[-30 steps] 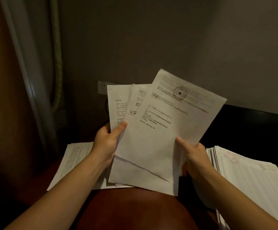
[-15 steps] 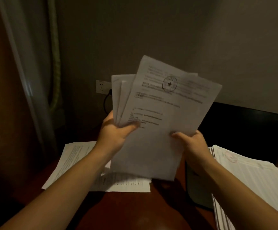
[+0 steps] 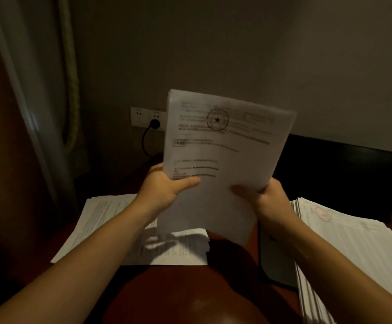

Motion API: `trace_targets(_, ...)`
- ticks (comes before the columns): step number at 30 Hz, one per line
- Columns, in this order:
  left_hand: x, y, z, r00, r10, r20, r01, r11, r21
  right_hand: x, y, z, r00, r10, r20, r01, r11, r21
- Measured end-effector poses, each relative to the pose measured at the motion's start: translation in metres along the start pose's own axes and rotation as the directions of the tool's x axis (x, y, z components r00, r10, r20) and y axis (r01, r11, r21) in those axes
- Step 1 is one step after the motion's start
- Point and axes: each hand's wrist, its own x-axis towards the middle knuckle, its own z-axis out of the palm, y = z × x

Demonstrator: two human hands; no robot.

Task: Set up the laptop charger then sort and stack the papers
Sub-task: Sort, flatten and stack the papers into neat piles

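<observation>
From my head camera I see my left hand (image 3: 164,188) and my right hand (image 3: 267,195) raised in front of me, both clamped on one sheaf of papers (image 3: 220,160). My left thumb lies across the front of the lower left edge with the fingers hidden behind. My right hand grips the lower right edge the same way, thumb in front. The sheaf stands nearly upright between my hands, lifted clear of the surface (image 3: 190,300), its top tilted a little to the right and its edges roughly squared together. The front sheet is white with blurred lines of dark print and a round stamp (image 3: 217,119) with a star near the top. Below my left forearm a loose pile of papers (image 3: 110,225) lies flat on the reddish-brown surface. A taller stack of papers (image 3: 354,249) lies to the right, beside my right arm. Behind it stands a black screen (image 3: 342,174). On the wall, just left of the sheaf, a black plug (image 3: 154,123) sits in a white socket (image 3: 139,115), and its cable (image 3: 144,143) curves downward.
</observation>
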Motion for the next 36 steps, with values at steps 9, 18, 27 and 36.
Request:
trace_targets(9, -0.006, 0.006, 0.039, 0.970, -0.081, 0.231, 0.105, 0.990, -0.093, -0.023, -0.013, -0.063, 0.996, 0.082, 0.023, -0.080, 0.993, -0.086)
trace_targets(18, -0.027, -0.008, 0.140, 0.901, -0.179, 0.395, 0.215, 0.975, -0.049, -0.074, 0.013, -0.153, 0.939, 0.340, -0.046, -0.343, 0.932, -0.119)
trace_targets(27, -0.041, -0.018, 0.223, 0.886, -0.153, 0.437, 0.092, 0.983, 0.159, -0.119, 0.029, -0.252, 0.869, 0.436, -0.234, -0.489, 0.833, -0.260)
trace_targets(36, -0.053, -0.050, 0.254, 0.876, 0.119, 0.467, -0.402, 0.716, 0.571, -0.134, 0.077, -0.272, 0.884, 0.182, -0.430, -0.452, 0.566, -0.689)
